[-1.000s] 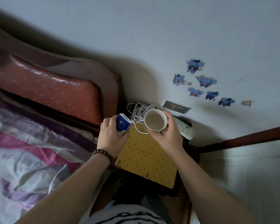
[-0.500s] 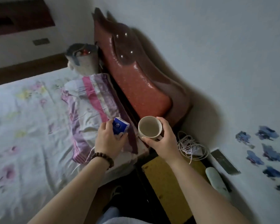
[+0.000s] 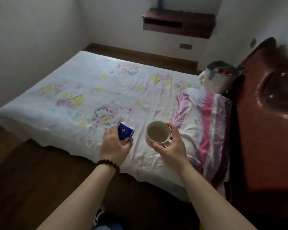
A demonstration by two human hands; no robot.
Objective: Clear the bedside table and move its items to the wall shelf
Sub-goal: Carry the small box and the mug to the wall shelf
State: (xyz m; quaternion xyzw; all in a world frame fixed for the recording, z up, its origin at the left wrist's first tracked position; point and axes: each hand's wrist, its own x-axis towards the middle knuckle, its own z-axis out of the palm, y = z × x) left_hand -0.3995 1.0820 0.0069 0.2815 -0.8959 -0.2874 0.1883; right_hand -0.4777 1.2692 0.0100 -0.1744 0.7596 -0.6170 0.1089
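Observation:
My left hand (image 3: 114, 146) grips a small blue and white box (image 3: 125, 132), held over the near edge of the bed. My right hand (image 3: 171, 146) holds a cream mug (image 3: 157, 133) upright by its side, mouth up, a short way right of the box. A dark wooden wall shelf (image 3: 178, 24) hangs on the far wall across the bed, with a blue object standing on its top. The bedside table is out of view.
A bed (image 3: 93, 90) with a floral sheet fills the middle between me and the shelf. A striped pillow (image 3: 206, 117) and a plush toy (image 3: 218, 78) lie by the red padded headboard (image 3: 266, 122) at right. Dark wooden floor (image 3: 23, 171) runs along the left.
The view has swung left from the bedside table and wall to the bed and the far shelf. Both hands still hold the box and the mug, carried along.

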